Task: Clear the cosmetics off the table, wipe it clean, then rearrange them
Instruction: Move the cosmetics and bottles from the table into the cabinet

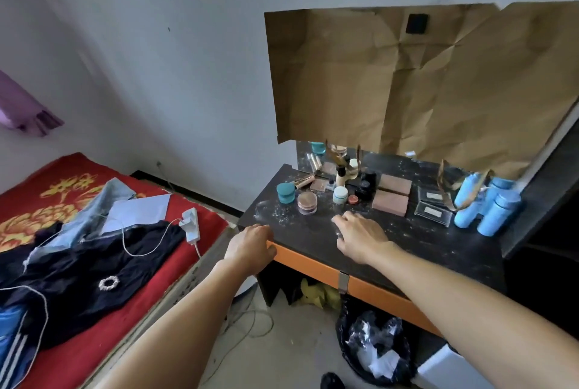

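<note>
The right hand [360, 238] is laid flat, palm down, on the dark top of the table [438, 250]. Its fingers are spread and almost straight, and nothing is held in it. The left hand [250, 244] is placed at the near left corner of the table. Its fingers are curled over the orange front edge [313, 260], so this edge is gripped.

All the cosmetics are seen beyond the right hand, on the far part of the table. Just beyond its fingertips a small red pot [353, 199] and a round white jar [340, 195] are standing. A little to the left of the fingertips, a round powder case [307, 202] with a clear lid and pink content is seen, and behind it a squat teal jar [285, 192] of matt plastic. Beyond the knuckles two flat rectangular palettes [390, 203] in dull pink are lying side by side. Further to the right of the hand, two clear flat boxes [434, 214] are placed, and well apart from the hand smooth light-blue bottles [498, 213] are grouped.

The table top is speckled with white dust [266, 210], thickest between the two hands. Above it, the wall is covered by creased brown paper [407, 75].
</note>
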`<state>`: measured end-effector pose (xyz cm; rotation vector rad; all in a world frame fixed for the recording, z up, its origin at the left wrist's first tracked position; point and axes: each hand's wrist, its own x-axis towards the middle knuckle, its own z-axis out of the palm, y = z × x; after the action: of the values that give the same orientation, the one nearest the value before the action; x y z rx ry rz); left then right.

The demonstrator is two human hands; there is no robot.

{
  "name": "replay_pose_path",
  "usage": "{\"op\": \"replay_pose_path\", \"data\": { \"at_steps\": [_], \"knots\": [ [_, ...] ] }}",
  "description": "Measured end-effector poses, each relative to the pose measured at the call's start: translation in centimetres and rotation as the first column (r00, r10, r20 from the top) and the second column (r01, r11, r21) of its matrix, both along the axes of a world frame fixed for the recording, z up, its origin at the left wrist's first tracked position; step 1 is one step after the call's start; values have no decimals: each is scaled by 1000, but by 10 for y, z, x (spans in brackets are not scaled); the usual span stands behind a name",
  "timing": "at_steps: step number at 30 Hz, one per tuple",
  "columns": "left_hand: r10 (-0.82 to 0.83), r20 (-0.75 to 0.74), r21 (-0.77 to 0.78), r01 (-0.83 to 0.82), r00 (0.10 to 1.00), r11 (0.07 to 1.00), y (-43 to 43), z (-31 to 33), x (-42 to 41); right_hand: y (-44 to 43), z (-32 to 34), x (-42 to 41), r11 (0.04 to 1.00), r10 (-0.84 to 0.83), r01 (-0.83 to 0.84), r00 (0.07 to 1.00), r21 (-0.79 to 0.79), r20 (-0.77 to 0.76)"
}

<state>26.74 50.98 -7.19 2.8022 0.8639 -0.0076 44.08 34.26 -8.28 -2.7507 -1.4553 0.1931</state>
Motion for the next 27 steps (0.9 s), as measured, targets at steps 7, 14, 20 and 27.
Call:
{"op": "replay_pose_path", "data": {
  "at_steps": [7,14,20,27],
  "knots": [
    [5,-92,-91,-13,996,996,99,-45,86,93,-58,82,997,-78,72,983,-42,-168],
    [-29,-147,-176,3,989,984,186,-89,154,174,-97,146,989,-129,106,960,-102,-247],
    [-109,-156,-179,80,982,980,239,-134,214,219,-138,172,987,-139,112,954,-113,-267],
    [-379,-242,-203,335,893,920,274,-182,262,238,-180,170,973,-228,203,921,-110,-315]
  ]
}}
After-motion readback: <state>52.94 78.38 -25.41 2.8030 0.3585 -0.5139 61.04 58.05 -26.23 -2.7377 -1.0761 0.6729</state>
